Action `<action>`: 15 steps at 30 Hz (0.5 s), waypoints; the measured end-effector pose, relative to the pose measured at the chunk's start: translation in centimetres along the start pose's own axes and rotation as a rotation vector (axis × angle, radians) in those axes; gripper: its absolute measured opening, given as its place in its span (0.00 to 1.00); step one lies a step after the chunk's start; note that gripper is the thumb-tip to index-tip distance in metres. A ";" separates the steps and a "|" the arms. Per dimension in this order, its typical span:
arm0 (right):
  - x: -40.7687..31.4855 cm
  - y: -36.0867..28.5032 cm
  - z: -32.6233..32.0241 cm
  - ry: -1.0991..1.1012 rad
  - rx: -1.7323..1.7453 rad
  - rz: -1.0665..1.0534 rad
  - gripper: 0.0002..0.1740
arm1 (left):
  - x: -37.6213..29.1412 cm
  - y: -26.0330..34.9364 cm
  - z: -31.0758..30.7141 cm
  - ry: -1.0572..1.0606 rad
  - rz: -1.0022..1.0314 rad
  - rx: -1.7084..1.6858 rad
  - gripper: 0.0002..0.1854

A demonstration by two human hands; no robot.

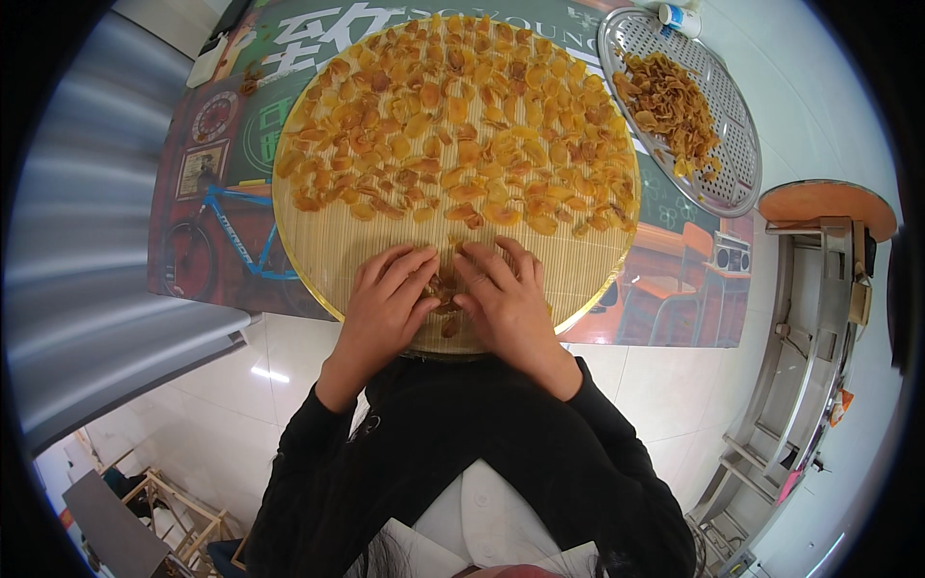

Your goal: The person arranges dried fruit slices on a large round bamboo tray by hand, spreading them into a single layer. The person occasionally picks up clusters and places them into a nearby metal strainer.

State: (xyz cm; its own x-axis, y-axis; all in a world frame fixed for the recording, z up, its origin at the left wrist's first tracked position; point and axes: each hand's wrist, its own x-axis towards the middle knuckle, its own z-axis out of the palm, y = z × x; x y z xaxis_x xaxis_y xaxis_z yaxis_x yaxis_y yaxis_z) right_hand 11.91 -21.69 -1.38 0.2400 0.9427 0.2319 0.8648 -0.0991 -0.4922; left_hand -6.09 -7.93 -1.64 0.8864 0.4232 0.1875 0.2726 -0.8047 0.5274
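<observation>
A round bamboo-slat tray (361, 253) with a yellow rim lies before me. Translucent amber dried slices (470, 152) are spread over its far and middle parts, mostly in one layer. At the near part, my left hand (390, 296) and my right hand (506, 296) rest close together with bent fingers. Between them lies a small group of darker slices (441, 287), touched by my left fingertips and partly hidden. The right fingertips are beside these slices; whether they grip one cannot be told. One slice (449, 328) lies just nearer to me.
At the back right, an oval perforated metal tray (733, 162) holds a heap of dried slices (672, 108), with a white cup (679, 20) at its edge. A folding ladder (802, 289) and round orange-topped stool (827, 206) stand right. A grey curtain (94, 217) hangs left.
</observation>
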 end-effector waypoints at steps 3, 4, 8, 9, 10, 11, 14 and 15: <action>0.1 0.1 0.0 0.027 -0.021 0.032 0.30 | 0.4 0.1 0.4 -0.031 -0.024 0.029 0.32; 0.0 0.1 0.0 0.028 -0.014 0.055 0.31 | 0.5 0.2 0.4 -0.038 -0.028 0.025 0.33; -0.3 0.1 -0.3 0.052 -0.036 0.125 0.31 | 1.1 0.5 0.7 -0.072 -0.038 0.021 0.35; -0.3 0.1 -0.3 0.059 -0.053 0.134 0.31 | 1.3 0.6 0.7 -0.082 -0.039 0.023 0.35; -0.4 0.1 -0.3 0.067 -0.067 0.144 0.30 | 1.4 0.7 0.8 -0.086 -0.039 0.020 0.35; -0.4 0.2 -0.4 0.075 -0.080 0.153 0.30 | 1.5 0.7 0.8 -0.089 -0.039 0.018 0.35; -0.5 0.4 -0.5 0.094 -0.095 0.162 0.30 | 1.8 0.9 1.0 -0.063 -0.023 0.044 0.35; -0.5 0.5 -0.5 0.097 -0.092 0.162 0.30 | 1.9 1.0 1.0 -0.048 -0.015 0.058 0.35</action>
State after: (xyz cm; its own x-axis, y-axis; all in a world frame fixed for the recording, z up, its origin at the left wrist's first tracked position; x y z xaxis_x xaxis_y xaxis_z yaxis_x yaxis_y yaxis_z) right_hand 12.42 -22.34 -1.28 0.4168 0.8774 0.2374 0.8469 -0.2800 -0.4520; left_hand -3.72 -8.33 -1.59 0.8987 0.4158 0.1397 0.3057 -0.8220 0.4804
